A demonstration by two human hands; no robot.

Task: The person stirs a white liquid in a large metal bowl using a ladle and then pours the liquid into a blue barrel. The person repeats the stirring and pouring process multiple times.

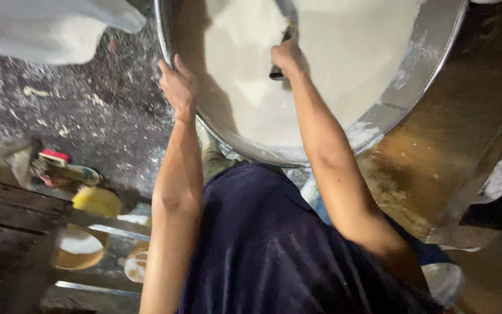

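Here the right hand (pixel 286 55) is curled tight around the dark handle (pixel 276 71) of a scraping tool, whose metal blade (pixel 286 11) runs up and away from the knuckles into the pale dough (pixel 344 64). The dough lies directly under and beyond this hand as a smooth, cream-coloured mass that fills most of the wide metal basin (pixel 431 52). To the near side of the wrist the dough thins, and a floury crust clings to the basin's wall. Across from it, the left hand (pixel 178 86) is clamped over the basin's near rim, fingers folded onto the inside and thumb outside, bracing the vessel. The work in hand looks like scraping or cutting through the dough, and it would go best, by this view, with the blade kept low against the metal while the left hand holds the rim steady so the basin does not turn or tip. Below both forearms hangs the person's dark blue garment (pixel 274 244). Well out to the left of the bracing hand, on the gritty floor (pixel 88 110), sit a yellow bowl (pixel 96 200) and a wooden pallet (pixel 7 215); a white sack (pixel 47 29) lies beyond.
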